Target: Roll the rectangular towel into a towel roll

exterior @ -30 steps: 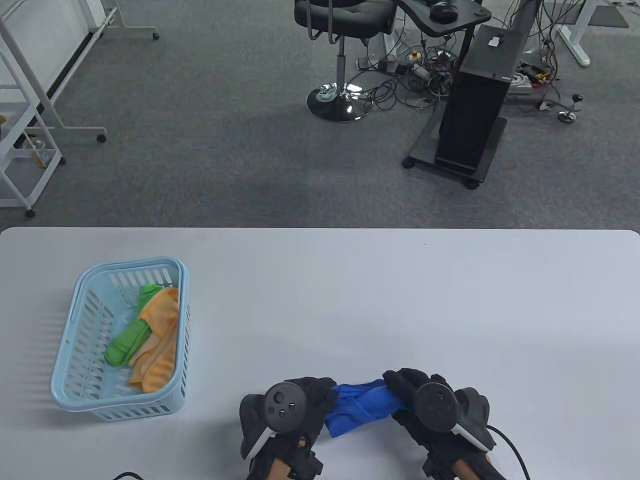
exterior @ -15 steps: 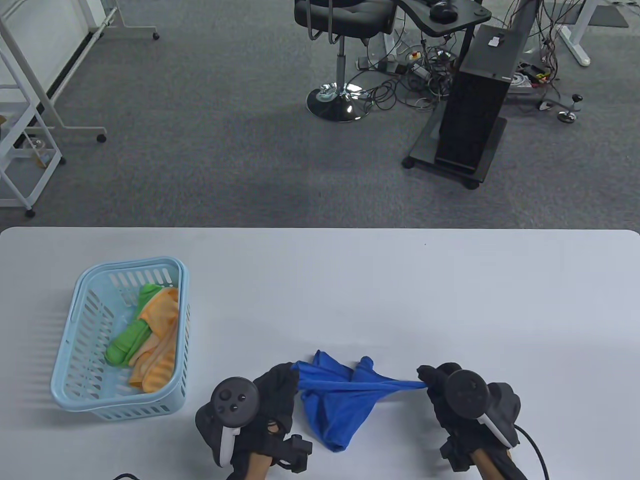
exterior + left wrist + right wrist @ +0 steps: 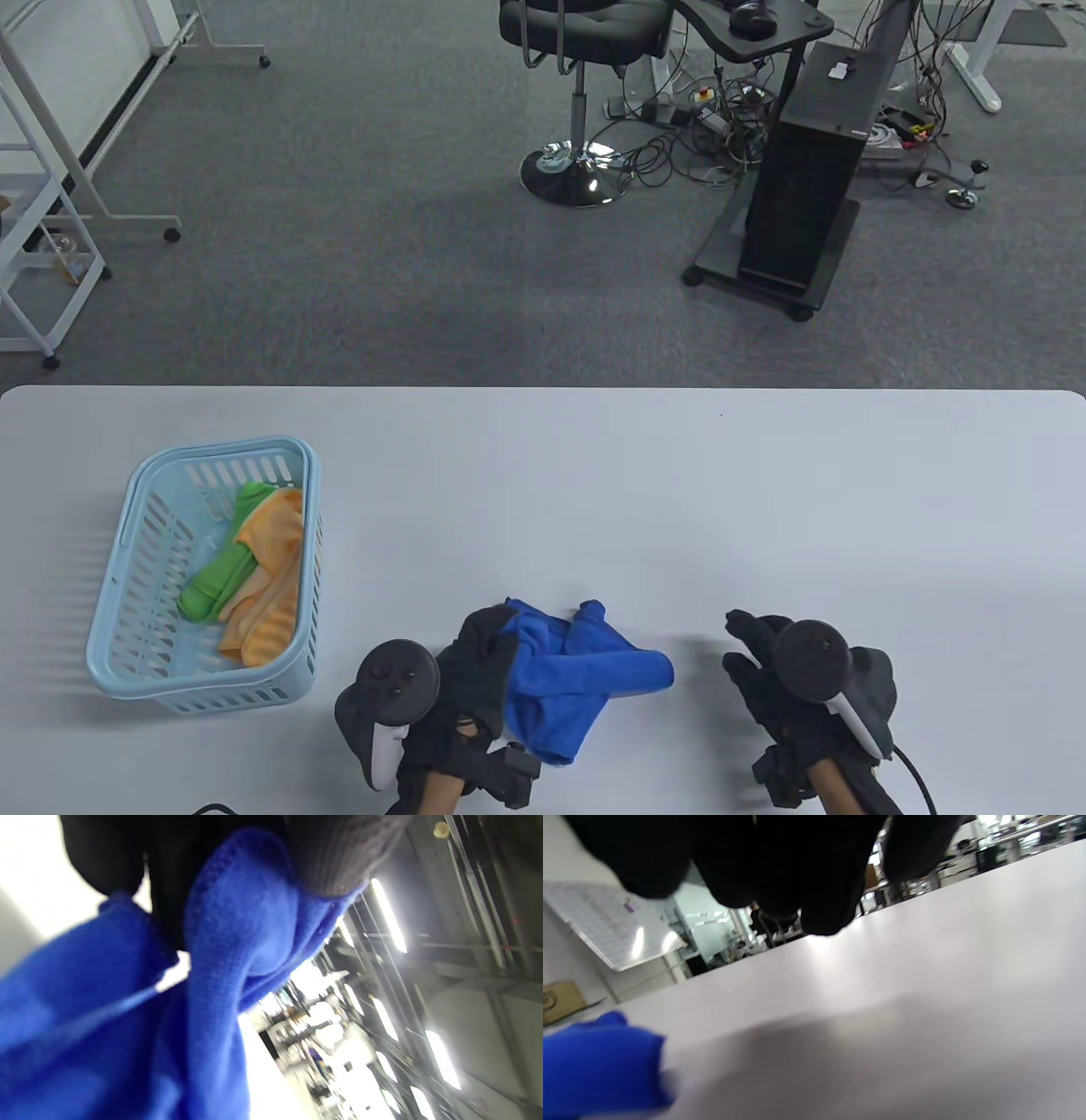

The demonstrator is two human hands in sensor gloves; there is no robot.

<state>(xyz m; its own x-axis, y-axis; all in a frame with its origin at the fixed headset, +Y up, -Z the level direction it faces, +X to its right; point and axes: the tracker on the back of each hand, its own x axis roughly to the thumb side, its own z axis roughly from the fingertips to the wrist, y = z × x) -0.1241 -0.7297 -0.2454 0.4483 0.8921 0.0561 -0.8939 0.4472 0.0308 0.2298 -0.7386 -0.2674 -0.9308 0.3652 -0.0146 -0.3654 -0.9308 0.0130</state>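
Note:
A crumpled blue towel [image 3: 577,675] lies on the white table [image 3: 594,492] near its front edge. My left hand [image 3: 484,658] grips the towel's left end; the cloth fills the left wrist view [image 3: 127,1018], pinched under the gloved fingers [image 3: 331,853]. My right hand [image 3: 759,645] is to the right of the towel, apart from it, fingers spread and holding nothing. In the right wrist view the fingers [image 3: 780,870] hang above the bare table with the towel's end [image 3: 598,1069] at lower left.
A light blue plastic basket [image 3: 144,645] stands at the table's left, holding a green towel roll [image 3: 222,577] and an orange cloth [image 3: 271,586]. Beyond the table's far edge are grey carpet, an office chair [image 3: 585,51] and a black stand [image 3: 797,195].
The hands pulled apart and stretched the towel, then my right hand let go of its end. The towel's right end fell back toward the left hand, which still grips it.

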